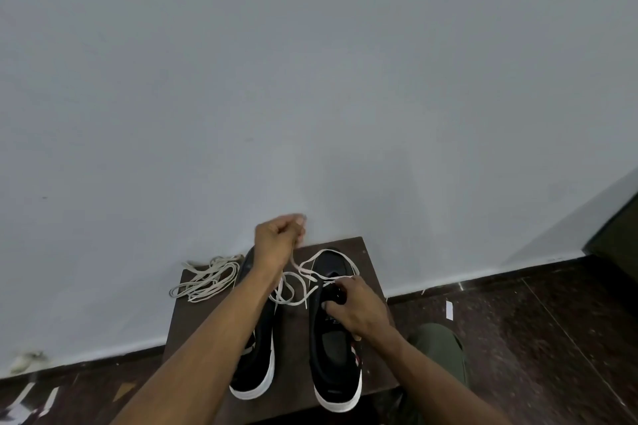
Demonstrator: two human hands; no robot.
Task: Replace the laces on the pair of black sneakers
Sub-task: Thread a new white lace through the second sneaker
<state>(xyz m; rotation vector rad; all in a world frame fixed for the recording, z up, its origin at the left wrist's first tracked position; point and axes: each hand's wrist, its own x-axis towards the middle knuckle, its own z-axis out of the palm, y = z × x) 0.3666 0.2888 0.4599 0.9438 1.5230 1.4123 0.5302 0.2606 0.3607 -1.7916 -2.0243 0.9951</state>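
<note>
Sneakers on stool (293, 348), heels near | right sneaker (336, 352): right hand (359, 309) curled over its tongue, steadying it | white lace (293, 286) loose across it, partly threaded at most | left hand (276, 238) raised, fingers pinching that lace | left sneaker (257, 355) apparently unlaced | far left: spare laces (207, 281) bundled | judged early stage

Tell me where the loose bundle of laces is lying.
In the head view, the loose bundle of laces lies at the far left corner of the small brown table, just left of the left sneaker and close to the wall.
</note>
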